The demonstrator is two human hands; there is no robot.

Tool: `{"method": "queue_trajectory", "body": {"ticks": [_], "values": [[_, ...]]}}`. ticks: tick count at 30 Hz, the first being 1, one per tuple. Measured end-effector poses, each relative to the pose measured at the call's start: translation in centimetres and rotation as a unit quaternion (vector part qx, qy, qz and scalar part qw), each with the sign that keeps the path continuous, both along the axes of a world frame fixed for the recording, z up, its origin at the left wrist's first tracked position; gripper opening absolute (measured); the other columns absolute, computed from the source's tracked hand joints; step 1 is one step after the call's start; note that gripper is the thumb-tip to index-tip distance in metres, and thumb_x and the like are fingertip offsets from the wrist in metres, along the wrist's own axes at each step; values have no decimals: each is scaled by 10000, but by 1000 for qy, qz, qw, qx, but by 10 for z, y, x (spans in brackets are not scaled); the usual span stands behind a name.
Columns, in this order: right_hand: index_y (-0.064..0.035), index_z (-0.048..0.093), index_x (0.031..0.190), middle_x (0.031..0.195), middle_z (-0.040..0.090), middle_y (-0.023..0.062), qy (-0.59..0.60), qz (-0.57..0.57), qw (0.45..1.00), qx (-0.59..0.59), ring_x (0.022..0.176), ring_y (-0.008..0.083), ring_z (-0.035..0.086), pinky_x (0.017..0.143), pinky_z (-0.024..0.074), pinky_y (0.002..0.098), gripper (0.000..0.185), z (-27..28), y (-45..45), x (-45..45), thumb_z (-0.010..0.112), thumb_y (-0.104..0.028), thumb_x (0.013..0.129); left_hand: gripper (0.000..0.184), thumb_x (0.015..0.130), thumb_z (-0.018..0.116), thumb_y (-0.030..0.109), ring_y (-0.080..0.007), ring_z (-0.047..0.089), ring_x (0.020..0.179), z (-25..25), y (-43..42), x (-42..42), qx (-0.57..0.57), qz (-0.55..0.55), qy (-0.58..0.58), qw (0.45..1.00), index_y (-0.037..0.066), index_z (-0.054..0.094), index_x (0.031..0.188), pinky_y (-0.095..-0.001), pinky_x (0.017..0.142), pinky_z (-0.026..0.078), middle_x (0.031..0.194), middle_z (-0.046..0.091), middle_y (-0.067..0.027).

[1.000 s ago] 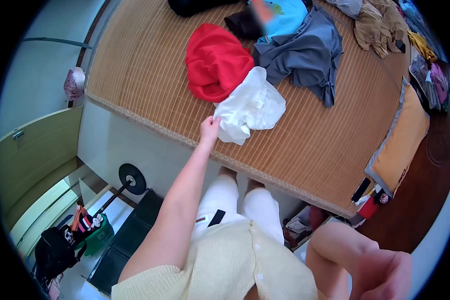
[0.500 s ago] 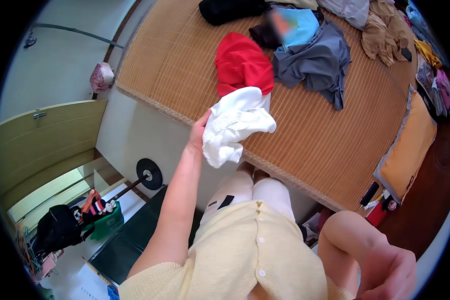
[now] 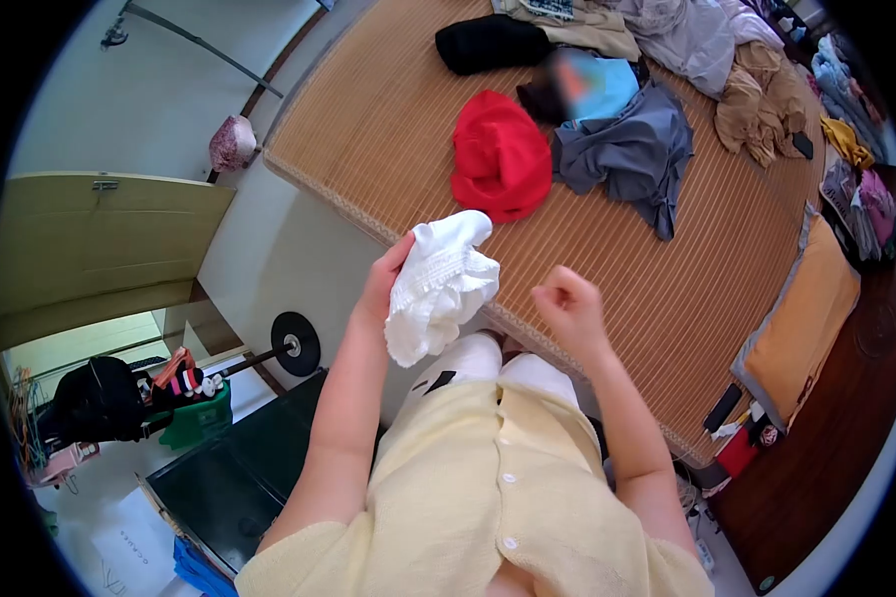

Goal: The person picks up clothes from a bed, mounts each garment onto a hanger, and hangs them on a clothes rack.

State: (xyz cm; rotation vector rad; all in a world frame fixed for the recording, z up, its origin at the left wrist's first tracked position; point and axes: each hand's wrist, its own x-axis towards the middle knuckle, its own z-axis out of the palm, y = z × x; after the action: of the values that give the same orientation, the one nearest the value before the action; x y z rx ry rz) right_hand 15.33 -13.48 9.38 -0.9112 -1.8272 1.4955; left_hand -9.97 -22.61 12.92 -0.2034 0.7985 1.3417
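A crumpled white garment (image 3: 436, 284) with a gathered edge hangs from my left hand (image 3: 380, 279), whose fingers are closed on its left side above the mat's front edge. To the right of it, my right hand (image 3: 570, 306) is raised over the mat with its fingers curled in and nothing visible in them. Beyond both hands a red garment (image 3: 501, 157) lies bunched on the woven mat (image 3: 378, 149). Beside it on the right are a grey garment (image 3: 627, 149) and a light blue one (image 3: 607, 88).
Black cloth (image 3: 493, 44), brown cloth (image 3: 762, 99) and other clothes lie at the far side. An orange pillow (image 3: 806, 318) rests at the right edge. At the left are a barbell plate (image 3: 296, 340), a dark green bench (image 3: 229, 478) and a black bag (image 3: 100, 398).
My left hand has lifted the white garment off the mat, away from the red one, and drawn it nearer my body. My right hand has risen from the lower right to over the mat.
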Motion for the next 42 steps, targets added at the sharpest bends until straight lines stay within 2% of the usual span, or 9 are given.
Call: {"method": "queue_trajectory", "body": {"ticks": [4,12,18,23,26,29,32,35,42], "values": [[-62,652,1080,1120,536,82,-26,21,998,-57,665,127,570,629,498,269,288,14,-21,-39,694,-40,796,427,981,486,321,-255,657,991,39,-20,8,-33,-15,65,997,-2,552,1252,-400,870,541,1135,653,-144],[-7,657,973,855,629,52,89,-4,996,-30,542,85,552,504,436,225,115,43,15,-75,612,-102,927,382,934,602,228,-147,655,915,43,-42,-59,7,-96,412,906,27,541,1253,-310,792,539,1045,672,-103],[21,625,961,661,584,38,78,-29,996,8,522,71,555,476,431,220,164,104,12,-116,564,-131,971,760,776,737,304,-262,628,984,76,-34,-79,51,-372,793,479,163,391,1438,-419,847,507,1027,585,-87],[21,602,919,665,601,53,141,-4,989,-36,519,82,572,479,448,222,160,133,-28,-197,543,-116,976,419,817,620,157,-309,615,1003,12,-30,-163,62,-253,882,393,112,593,1233,-403,869,492,1102,586,-119],[25,599,911,718,624,81,109,20,994,16,589,123,612,528,470,242,140,143,-32,-264,554,-97,963,497,836,635,184,-276,616,1068,-5,-31,-242,83,-110,845,516,89,538,1314,-377,897,495,1175,602,-121],[35,594,915,826,642,117,68,10,993,97,719,181,636,616,489,271,110,148,-30,-321,590,-74,927,589,921,576,227,-271,586,1140,-12,-37,-320,113,-36,468,876,64,374,1450,-412,965,471,1266,581,-137],[25,601,919,894,649,119,176,-44,958,223,735,198,631,641,493,269,82,150,-28,-369,617,-53,897,895,846,698,262,-253,566,1175,63,-15,-336,140,-97,267,948,144,147,1540,-387,980,474,1310,551,-135],[-3,612,933,960,643,111,116,-23,975,188,797,241,642,691,516,304,81,130,-33,-393,639,-41,866,1154,747,797,263,-254,428,1325,65,5,-324,374,-149,195,895,115,-30,1538,-399,1085,363,1475,373,-143],[-47,636,1011,1027,623,115,40,-39,965,255,889,287,634,737,529,371,193,105,-11,-391,645,-8,822,302,792,707,137,-292,534,1214,19,61,-315,308,-179,590,724,48,662,1077,-389,999,432,1322,542,-176]]}}
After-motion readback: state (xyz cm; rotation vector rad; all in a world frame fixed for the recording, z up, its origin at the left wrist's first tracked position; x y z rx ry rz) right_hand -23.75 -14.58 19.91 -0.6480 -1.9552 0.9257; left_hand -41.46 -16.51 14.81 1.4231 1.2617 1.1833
